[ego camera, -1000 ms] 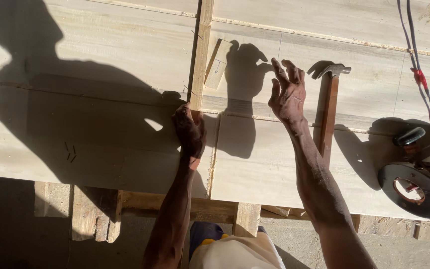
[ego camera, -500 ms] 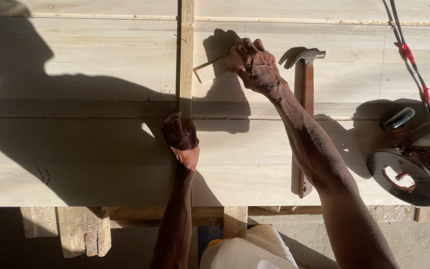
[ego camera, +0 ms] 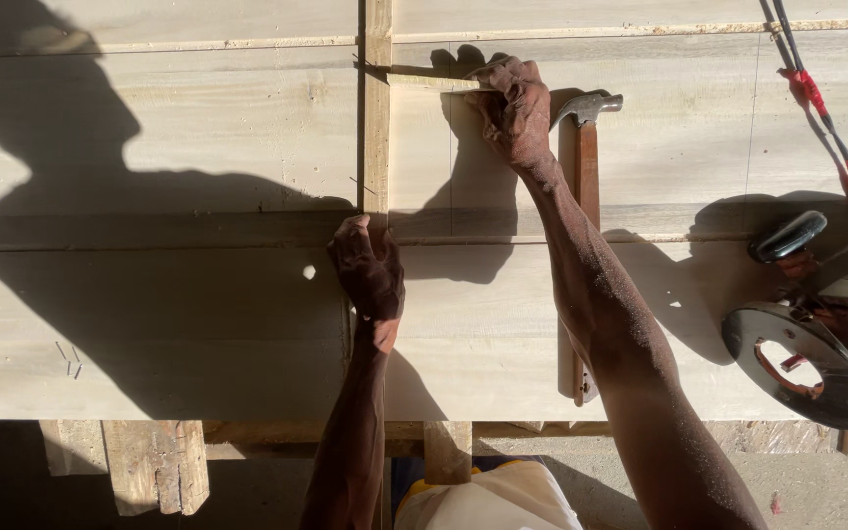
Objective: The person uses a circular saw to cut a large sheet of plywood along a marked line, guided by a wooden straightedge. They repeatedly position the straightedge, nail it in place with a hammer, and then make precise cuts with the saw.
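Head view, looking down on pale planks (ego camera: 198, 147) laid side by side — a narrow upright wooden strip (ego camera: 377, 108) serves as the landmark. Left of the strip, the person's shadow falls across the boards, and a few small nails (ego camera: 69, 358) lie well apart from it. At the strip's near end the left hand (ego camera: 369, 273) is closed down on it, pinning it flat. Just right of the strip's far end the right hand (ego camera: 514, 108) is clenched around a short, thin, pale stick (ego camera: 434, 82), whose long axis runs crosswise and whose free tip touches the strip. Right of that hand a claw hammer (ego camera: 585, 236) lies lengthwise, unheld. Farthest right sit a circular saw (ego camera: 817, 334) and its red-taped cord (ego camera: 821, 98).
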### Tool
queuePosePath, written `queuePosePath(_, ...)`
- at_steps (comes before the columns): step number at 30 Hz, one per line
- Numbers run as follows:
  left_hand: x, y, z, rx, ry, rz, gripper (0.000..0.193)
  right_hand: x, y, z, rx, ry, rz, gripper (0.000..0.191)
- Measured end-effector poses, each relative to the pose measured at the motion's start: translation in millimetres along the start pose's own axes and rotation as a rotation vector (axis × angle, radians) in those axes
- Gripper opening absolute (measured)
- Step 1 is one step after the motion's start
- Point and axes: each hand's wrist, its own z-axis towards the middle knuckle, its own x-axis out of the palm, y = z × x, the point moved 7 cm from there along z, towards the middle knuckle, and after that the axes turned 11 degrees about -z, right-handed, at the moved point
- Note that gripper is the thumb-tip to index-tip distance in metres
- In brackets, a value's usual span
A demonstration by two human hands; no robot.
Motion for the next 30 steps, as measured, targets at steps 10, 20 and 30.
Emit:
queuePosePath(10, -1.6, -8.3, -7.9, -0.002, 0.029, 0.044, 0.037, 5.3, 2.2, 0.6, -0.052, 0.002, -0.051, 0.02)
queuePosePath(20, -3.6, -1.8, -17.5, 0.059, -0.003, -0.117, 0.03, 9.9, 4.6, -1.4, -0.086, 0.018, -0.14, 0.02)
queuePosePath(30, 0.1, 2.2, -17.3, 0.025, -0.04, -0.223, 0.022, 13.1, -1.6, -0.9, -0.02, 0.05, -0.105, 0.019)
